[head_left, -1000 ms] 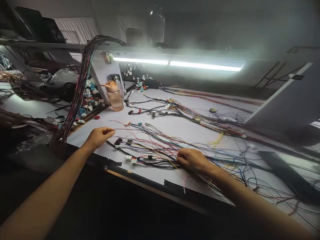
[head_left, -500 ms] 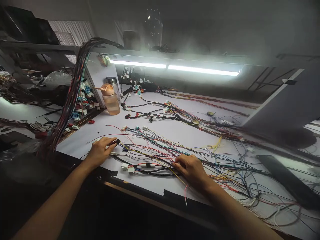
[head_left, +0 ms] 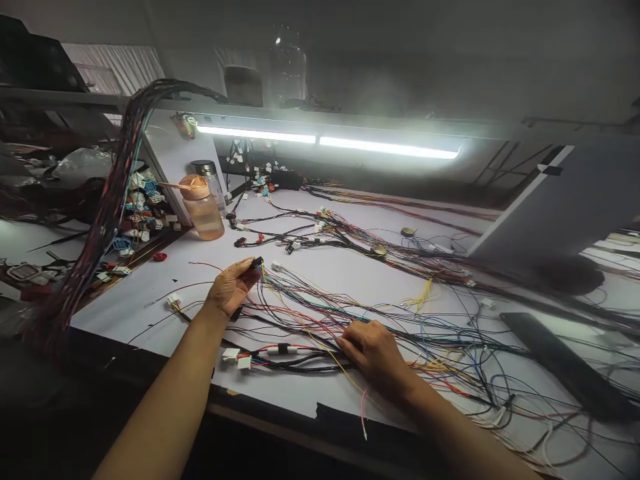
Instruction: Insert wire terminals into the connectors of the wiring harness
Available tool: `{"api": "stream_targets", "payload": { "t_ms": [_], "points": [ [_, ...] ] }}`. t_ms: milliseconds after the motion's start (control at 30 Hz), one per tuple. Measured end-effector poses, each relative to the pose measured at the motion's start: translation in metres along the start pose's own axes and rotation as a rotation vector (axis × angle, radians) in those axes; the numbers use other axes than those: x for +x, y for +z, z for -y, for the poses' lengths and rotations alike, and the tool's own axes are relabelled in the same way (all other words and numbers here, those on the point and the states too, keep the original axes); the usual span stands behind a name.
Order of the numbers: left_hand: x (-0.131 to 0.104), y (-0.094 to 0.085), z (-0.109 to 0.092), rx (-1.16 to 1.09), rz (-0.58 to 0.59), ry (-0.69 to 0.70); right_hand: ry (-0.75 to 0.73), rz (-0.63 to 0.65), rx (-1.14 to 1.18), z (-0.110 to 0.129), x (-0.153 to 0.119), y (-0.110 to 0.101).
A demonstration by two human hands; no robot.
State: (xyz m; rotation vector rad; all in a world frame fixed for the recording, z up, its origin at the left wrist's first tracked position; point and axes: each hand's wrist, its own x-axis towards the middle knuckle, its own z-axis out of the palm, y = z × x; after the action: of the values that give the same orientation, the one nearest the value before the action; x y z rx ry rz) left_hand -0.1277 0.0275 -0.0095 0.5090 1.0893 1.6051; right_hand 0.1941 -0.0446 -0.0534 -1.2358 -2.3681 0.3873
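My left hand [head_left: 231, 288] has its fingertips closed round a black connector [head_left: 257, 263], raised a little over the white tabletop. Thin coloured wires [head_left: 295, 293] run from around that connector toward the right. My right hand [head_left: 373, 347] is lower, thumb and fingers pinched on the bundle of wires; its exact grip is partly hidden. Two white connectors [head_left: 244, 363] lie between the hands near the table's front edge, beside a pale sleeve with a black band [head_left: 283, 349]. Another white connector [head_left: 173, 301] is left of my left forearm.
An orange-lidded water bottle [head_left: 203, 213] stands at the back left, beside a thick hanging wire bundle [head_left: 113, 193]. More taped harnesses [head_left: 345, 237] stretch across the back under a lamp [head_left: 390, 147]. A long dark flat piece [head_left: 555, 360] lies at the right among loose wires.
My left hand has gone up and to the right, lifting the black connector with it. My right hand stays on the wires. The view has turned slightly right.
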Motion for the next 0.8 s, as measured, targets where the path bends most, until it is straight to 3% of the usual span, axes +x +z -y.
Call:
{"api": "stream_targets", "payload": {
  "t_ms": [167,333,667,800],
  "points": [
    [-0.005,-0.011,-0.003,-0.116,0.029,-0.149,-0.002,0.009,-0.001,-0.004,-0.001,0.002],
    [-0.008,-0.008,-0.007,-0.173,0.079,-0.267,0.007,0.022,0.008,-0.006,-0.001,0.003],
    [-0.01,-0.007,-0.004,-0.154,0.181,-0.252,-0.053,-0.02,0.014,-0.005,0.0,-0.001],
    [-0.012,-0.002,-0.006,-0.135,0.155,-0.236,-0.039,-0.01,0.029,-0.005,-0.001,-0.001]
  ]
}}
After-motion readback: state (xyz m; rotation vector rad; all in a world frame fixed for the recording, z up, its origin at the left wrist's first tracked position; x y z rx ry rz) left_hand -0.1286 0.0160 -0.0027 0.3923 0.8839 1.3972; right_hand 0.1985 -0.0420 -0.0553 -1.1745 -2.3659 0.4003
